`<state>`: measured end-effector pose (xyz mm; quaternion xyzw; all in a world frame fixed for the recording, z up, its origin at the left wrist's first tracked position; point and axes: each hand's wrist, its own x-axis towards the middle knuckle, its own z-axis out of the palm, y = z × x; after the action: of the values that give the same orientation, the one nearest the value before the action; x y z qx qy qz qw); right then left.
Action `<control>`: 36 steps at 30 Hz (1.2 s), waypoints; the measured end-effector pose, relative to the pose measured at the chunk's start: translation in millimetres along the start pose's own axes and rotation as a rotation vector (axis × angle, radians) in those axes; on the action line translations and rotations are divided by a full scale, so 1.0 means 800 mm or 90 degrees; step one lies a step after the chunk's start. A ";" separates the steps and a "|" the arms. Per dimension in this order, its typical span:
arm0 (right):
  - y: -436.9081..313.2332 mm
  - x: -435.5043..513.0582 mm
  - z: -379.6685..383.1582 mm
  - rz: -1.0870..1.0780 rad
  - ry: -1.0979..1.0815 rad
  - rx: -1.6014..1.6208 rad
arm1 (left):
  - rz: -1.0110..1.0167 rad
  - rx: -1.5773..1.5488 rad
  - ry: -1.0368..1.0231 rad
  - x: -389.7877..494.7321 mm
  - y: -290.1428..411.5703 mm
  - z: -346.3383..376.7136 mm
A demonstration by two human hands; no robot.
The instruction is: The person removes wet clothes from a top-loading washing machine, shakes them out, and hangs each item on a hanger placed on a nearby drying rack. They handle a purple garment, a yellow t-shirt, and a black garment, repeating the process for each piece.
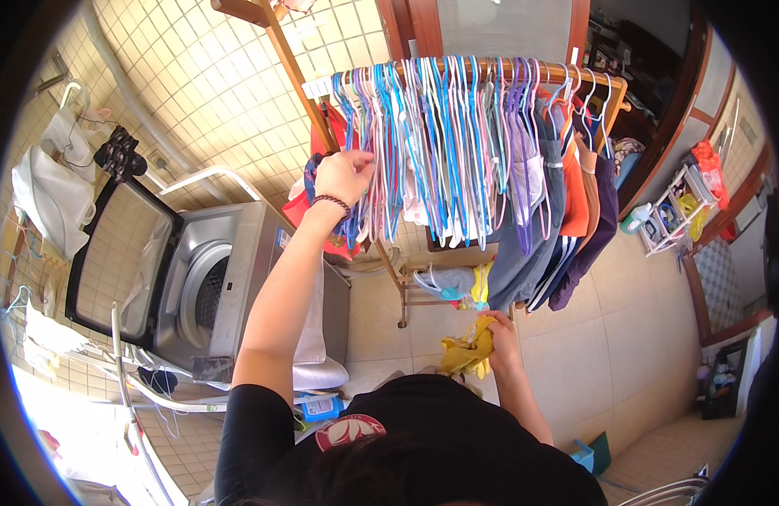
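My left hand (345, 180) is raised at the left end of a row of many coloured clothes hangers (437, 152), its fingers bent beside the nearest ones; whether it grips one cannot be made out. The hangers hang from the wooden bar of a clothes rack (484, 63). Low in front of my body, my right hand (504, 341) is shut on a crumpled yellow cloth item (468, 348). Right of the bare hangers hang grey trousers (535, 215), an orange garment (576, 190) and a dark purple garment (592, 234).
A washing machine (250, 234) with its lid raised stands at my left. Red bags (320, 142) hang behind the rack's left post. A grey item and a yellow item (481, 284) lie on the rack's lower shelf. A white storage rack (671, 218) stands far right.
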<state>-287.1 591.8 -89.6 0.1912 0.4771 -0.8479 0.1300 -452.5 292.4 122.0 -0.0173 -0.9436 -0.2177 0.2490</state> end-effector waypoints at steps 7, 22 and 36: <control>0.008 0.006 -0.012 0.002 -0.015 -0.012 | -0.010 0.063 -0.126 0.023 0.007 0.014; 0.004 -0.001 -0.011 0.025 -0.030 -0.017 | 0.040 -0.003 0.001 0.022 -0.001 0.028; 0.012 0.007 -0.004 0.046 -0.013 -0.026 | -0.084 -0.580 0.035 -0.032 0.039 -0.033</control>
<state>-287.5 589.6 -101.3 0.1971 0.4858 -0.8346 0.1692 -413.1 311.1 142.8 -0.0592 -0.7436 -0.6261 0.2270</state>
